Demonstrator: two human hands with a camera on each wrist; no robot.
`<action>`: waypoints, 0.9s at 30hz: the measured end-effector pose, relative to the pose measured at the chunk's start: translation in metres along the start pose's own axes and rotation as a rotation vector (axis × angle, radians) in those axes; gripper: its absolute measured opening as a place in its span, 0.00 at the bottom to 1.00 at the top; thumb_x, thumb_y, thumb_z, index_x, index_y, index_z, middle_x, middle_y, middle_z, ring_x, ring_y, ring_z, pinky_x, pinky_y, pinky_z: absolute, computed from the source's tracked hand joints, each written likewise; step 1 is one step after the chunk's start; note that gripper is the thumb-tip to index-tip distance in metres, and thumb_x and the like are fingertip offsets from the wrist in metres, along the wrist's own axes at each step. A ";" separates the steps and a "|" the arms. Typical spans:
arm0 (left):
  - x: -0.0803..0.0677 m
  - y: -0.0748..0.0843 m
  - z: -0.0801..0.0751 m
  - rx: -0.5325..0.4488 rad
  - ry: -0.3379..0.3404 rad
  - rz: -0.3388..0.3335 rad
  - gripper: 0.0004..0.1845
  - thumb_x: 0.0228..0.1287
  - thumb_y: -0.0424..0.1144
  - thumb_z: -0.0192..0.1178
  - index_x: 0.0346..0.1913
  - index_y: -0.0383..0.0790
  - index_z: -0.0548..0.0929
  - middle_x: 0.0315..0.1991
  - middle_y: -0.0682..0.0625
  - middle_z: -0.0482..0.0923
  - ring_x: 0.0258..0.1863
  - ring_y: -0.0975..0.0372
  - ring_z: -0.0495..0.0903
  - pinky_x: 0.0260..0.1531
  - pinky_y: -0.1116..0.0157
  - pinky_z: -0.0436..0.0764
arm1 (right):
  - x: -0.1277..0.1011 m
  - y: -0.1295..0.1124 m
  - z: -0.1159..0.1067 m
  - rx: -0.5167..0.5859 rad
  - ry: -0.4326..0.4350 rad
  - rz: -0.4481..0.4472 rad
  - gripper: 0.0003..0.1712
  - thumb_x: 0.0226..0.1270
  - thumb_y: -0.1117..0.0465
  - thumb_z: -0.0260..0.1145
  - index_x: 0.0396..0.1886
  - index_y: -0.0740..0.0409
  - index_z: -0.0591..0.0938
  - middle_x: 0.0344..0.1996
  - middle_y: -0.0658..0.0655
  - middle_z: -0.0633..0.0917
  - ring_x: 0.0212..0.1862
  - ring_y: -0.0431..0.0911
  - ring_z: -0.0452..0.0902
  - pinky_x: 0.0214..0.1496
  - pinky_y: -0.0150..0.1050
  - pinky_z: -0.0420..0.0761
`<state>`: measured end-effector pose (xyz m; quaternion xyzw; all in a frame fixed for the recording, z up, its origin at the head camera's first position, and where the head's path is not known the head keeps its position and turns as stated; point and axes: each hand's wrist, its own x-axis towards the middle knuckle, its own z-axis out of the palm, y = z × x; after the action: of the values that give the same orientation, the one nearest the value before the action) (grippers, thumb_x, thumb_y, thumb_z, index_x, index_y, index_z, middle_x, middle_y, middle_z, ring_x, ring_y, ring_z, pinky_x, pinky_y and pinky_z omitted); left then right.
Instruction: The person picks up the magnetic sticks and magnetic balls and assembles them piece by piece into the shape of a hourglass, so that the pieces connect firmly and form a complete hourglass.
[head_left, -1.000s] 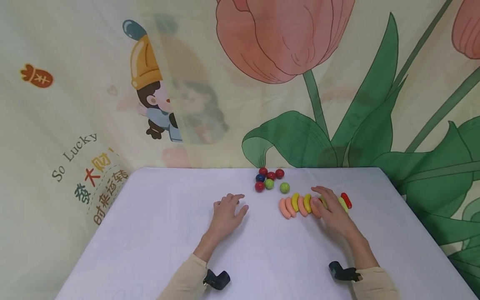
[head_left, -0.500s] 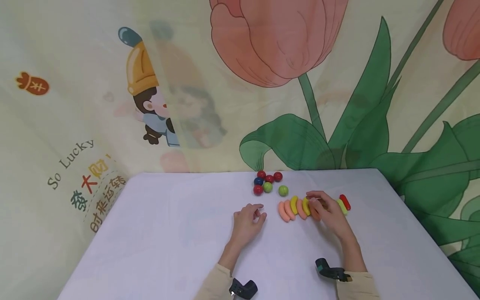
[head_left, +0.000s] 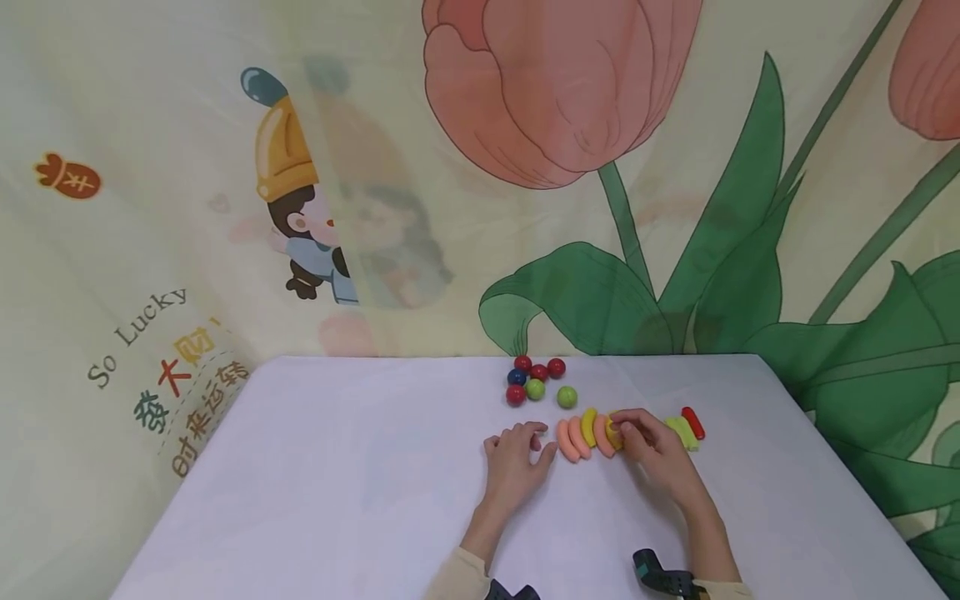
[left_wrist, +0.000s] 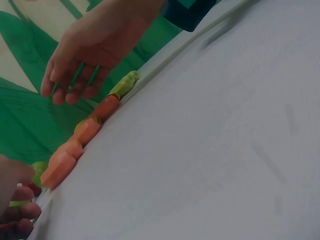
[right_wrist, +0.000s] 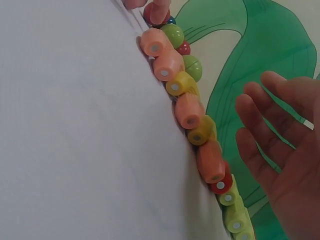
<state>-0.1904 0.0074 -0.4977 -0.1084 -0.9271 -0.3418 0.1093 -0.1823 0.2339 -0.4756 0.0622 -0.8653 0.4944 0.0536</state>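
Observation:
A row of small curved toy pieces lies on the white-covered table: salmon pieces (head_left: 567, 442), yellow banana-shaped pieces (head_left: 588, 427), light green pieces (head_left: 682, 433) and a red piece (head_left: 693, 422) at the right end. Round dots mark their ends in the right wrist view. Just left of the row is my left hand (head_left: 517, 467), its fingers loosely bent around nothing. My right hand (head_left: 663, 454) hovers over the row's right half and hides some pieces. Its fingers (right_wrist: 262, 125) are relaxed and hold nothing in the right wrist view.
Behind the row, near the table's back edge, sit several small balls: red balls (head_left: 557, 367), a blue ball (head_left: 517, 377) and green balls (head_left: 567, 397). A printed curtain (head_left: 360, 167) hangs behind the table (head_left: 337, 483).
My left hand has moved right, up to the left end of the row. The right hand has shifted slightly left over the pieces. The head view has tilted a little; the pieces keep their order.

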 end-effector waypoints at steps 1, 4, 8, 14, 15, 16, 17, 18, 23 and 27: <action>0.000 0.001 0.002 0.005 0.010 -0.001 0.14 0.60 0.48 0.62 0.47 0.47 0.81 0.25 0.58 0.70 0.28 0.67 0.64 0.42 0.59 0.57 | -0.001 0.000 0.000 0.003 0.004 -0.007 0.19 0.72 0.50 0.53 0.53 0.56 0.76 0.46 0.56 0.82 0.48 0.47 0.79 0.45 0.23 0.78; 0.002 0.003 0.008 0.026 0.049 -0.008 0.13 0.59 0.49 0.62 0.43 0.47 0.80 0.23 0.58 0.68 0.27 0.67 0.63 0.40 0.60 0.57 | -0.002 -0.001 -0.001 0.004 0.018 -0.018 0.18 0.73 0.52 0.53 0.53 0.58 0.77 0.45 0.56 0.82 0.47 0.44 0.79 0.46 0.22 0.77; 0.006 0.010 0.015 0.058 0.083 -0.027 0.15 0.59 0.51 0.61 0.43 0.46 0.80 0.23 0.57 0.69 0.27 0.66 0.63 0.38 0.61 0.56 | -0.003 -0.001 -0.002 -0.001 0.028 -0.009 0.17 0.73 0.53 0.52 0.52 0.57 0.77 0.45 0.55 0.82 0.47 0.43 0.79 0.46 0.22 0.77; 0.010 0.019 0.021 0.151 0.070 -0.050 0.20 0.58 0.55 0.61 0.48 0.46 0.82 0.33 0.53 0.76 0.32 0.62 0.67 0.38 0.61 0.58 | -0.002 0.000 -0.001 -0.010 0.026 0.015 0.17 0.73 0.53 0.52 0.52 0.57 0.77 0.45 0.55 0.82 0.48 0.46 0.79 0.46 0.22 0.77; 0.010 0.020 0.022 0.155 0.075 -0.051 0.20 0.57 0.55 0.62 0.47 0.47 0.83 0.33 0.53 0.77 0.33 0.61 0.67 0.37 0.61 0.58 | -0.002 0.000 -0.002 -0.012 0.026 0.018 0.17 0.73 0.53 0.52 0.52 0.57 0.77 0.45 0.55 0.82 0.48 0.47 0.79 0.46 0.22 0.77; 0.010 0.021 0.022 0.153 0.081 -0.056 0.19 0.56 0.54 0.62 0.46 0.47 0.83 0.33 0.53 0.77 0.32 0.61 0.67 0.38 0.60 0.58 | -0.003 0.000 -0.001 -0.012 0.027 0.022 0.17 0.73 0.53 0.52 0.52 0.57 0.77 0.45 0.55 0.82 0.48 0.47 0.79 0.46 0.23 0.78; 0.011 0.020 0.022 0.149 0.087 -0.059 0.19 0.56 0.54 0.63 0.46 0.48 0.83 0.33 0.53 0.77 0.32 0.62 0.67 0.38 0.60 0.57 | -0.003 -0.001 -0.001 -0.012 0.029 0.025 0.16 0.73 0.54 0.52 0.52 0.57 0.78 0.45 0.55 0.82 0.48 0.47 0.79 0.46 0.23 0.78; 0.011 0.020 0.022 0.143 0.092 -0.060 0.18 0.56 0.54 0.63 0.45 0.48 0.83 0.32 0.54 0.76 0.32 0.62 0.66 0.38 0.61 0.57 | -0.003 -0.001 -0.001 -0.012 0.032 0.028 0.16 0.73 0.54 0.52 0.52 0.57 0.78 0.45 0.55 0.82 0.48 0.47 0.78 0.46 0.23 0.78; 0.011 0.018 0.024 0.067 0.091 -0.078 0.15 0.56 0.51 0.62 0.44 0.49 0.82 0.28 0.56 0.71 0.31 0.64 0.65 0.38 0.62 0.56 | -0.004 0.000 -0.001 -0.022 0.041 0.028 0.15 0.73 0.55 0.52 0.51 0.57 0.78 0.45 0.55 0.82 0.48 0.43 0.78 0.46 0.22 0.77; 0.012 0.015 0.025 -0.022 0.132 -0.095 0.11 0.56 0.47 0.63 0.40 0.48 0.81 0.26 0.56 0.71 0.29 0.65 0.65 0.39 0.62 0.55 | -0.002 0.002 0.000 -0.021 0.033 0.015 0.15 0.73 0.55 0.52 0.51 0.56 0.78 0.45 0.54 0.82 0.47 0.40 0.78 0.45 0.21 0.77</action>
<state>-0.2011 0.0366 -0.5034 -0.0428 -0.9182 -0.3630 0.1525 -0.1802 0.2352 -0.4775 0.0468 -0.8699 0.4867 0.0648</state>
